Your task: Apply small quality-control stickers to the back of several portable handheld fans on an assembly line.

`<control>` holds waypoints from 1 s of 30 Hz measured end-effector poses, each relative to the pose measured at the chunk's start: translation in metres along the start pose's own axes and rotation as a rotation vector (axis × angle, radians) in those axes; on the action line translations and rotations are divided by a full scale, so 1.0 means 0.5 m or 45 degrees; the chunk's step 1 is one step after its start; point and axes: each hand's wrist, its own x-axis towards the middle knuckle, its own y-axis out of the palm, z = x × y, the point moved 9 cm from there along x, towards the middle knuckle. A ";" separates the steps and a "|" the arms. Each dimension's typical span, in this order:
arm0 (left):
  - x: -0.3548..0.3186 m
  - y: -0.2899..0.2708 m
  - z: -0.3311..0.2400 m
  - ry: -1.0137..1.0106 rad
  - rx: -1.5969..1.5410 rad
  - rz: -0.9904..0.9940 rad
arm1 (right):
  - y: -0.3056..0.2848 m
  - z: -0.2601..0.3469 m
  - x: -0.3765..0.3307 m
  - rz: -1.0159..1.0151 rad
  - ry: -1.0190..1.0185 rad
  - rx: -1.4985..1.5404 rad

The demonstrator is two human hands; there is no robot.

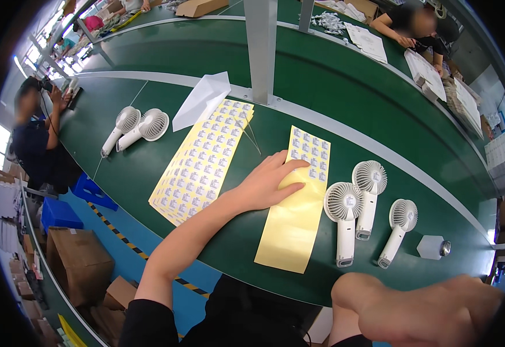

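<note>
On green belt: left hand (270,182) fingers spread flat on sticker sheet (299,202); right hand (437,312) fingers unclear

Two bare forearms are seen, no gloves, rings or watch on the left hand (264,184) or right hand (437,312). A short black sleeve (145,324) is worn; dark clothing is seen at the torso.

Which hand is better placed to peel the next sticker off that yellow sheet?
Probably the left hand: it already rests flat on the yellow sticker sheet, fingertips beside the remaining stickers. The right hand is down at the lower edge, off the sheet, nearer the three white fans.
</note>
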 end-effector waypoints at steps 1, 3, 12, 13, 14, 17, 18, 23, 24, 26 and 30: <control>-0.001 -0.001 -0.001 0.001 -0.002 0.000 | 0.003 -0.001 0.000 0.017 0.013 0.000; -0.006 -0.002 0.000 -0.022 0.034 0.017 | 0.011 -0.021 0.011 0.048 0.044 0.003; -0.015 -0.012 0.013 0.080 0.022 -0.077 | -0.015 0.011 -0.013 0.116 0.068 0.038; 0.000 -0.011 0.007 0.010 0.004 0.029 | -0.005 -0.031 0.017 0.112 0.077 0.067; 0.002 -0.003 -0.005 0.025 -0.019 0.011 | -0.015 -0.022 0.017 0.111 0.086 0.098; 0.005 -0.006 -0.010 0.084 -0.012 -0.028 | -0.010 -0.009 0.008 0.166 0.071 0.130; 0.005 -0.002 -0.008 0.059 -0.018 -0.010 | -0.003 -0.017 0.014 0.189 0.072 0.133; -0.002 0.000 -0.007 0.089 0.009 -0.049 | 0.039 -0.047 0.046 0.314 0.092 0.133; -0.006 -0.003 -0.007 0.089 0.013 -0.049 | 0.049 -0.045 0.041 0.334 0.100 0.134; -0.009 -0.002 0.003 0.025 0.010 -0.013 | 0.056 -0.046 0.038 0.371 0.118 0.134; -0.002 -0.001 -0.005 0.056 0.007 -0.018 | 0.059 -0.054 0.044 0.436 0.177 0.116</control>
